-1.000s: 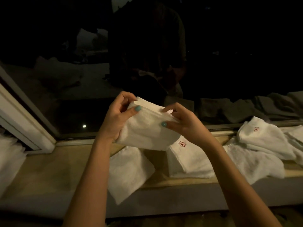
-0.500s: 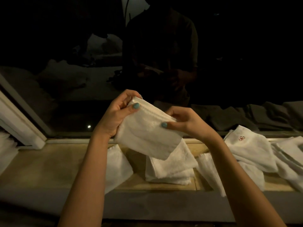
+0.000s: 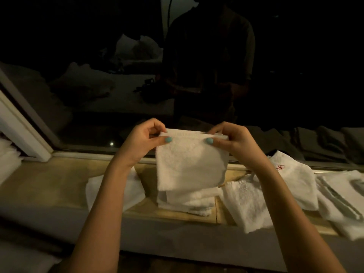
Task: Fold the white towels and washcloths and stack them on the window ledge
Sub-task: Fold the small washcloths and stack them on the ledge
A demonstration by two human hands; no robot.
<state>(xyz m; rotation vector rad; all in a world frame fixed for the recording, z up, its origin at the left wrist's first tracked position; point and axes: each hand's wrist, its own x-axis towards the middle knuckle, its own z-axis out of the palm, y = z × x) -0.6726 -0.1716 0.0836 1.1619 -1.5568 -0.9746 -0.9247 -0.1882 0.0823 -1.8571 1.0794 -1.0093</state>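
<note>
**Washcloth held over the ledge, towels spread below**

The left hand (image 3: 141, 142) and right hand (image 3: 234, 142) pinch the top corners of a white terry washcloth (image 3: 191, 166). It hangs before the dark glass window pane (image 3: 78, 95) and above the pale stone window ledge (image 3: 49, 180). Directly beneath it, a stack of folded white towels (image 3: 189, 201) sits on the ledge. Left of the stack lies a flat white cloth (image 3: 136, 192), partly behind the left forearm. Just right of the stack, a loose white washcloth (image 3: 246, 205) reaches the ledge's front edge. Farther right lies a white towel with a red embroidered flower (image 3: 291, 178), then a heap of white towels (image 3: 344, 198).
</note>
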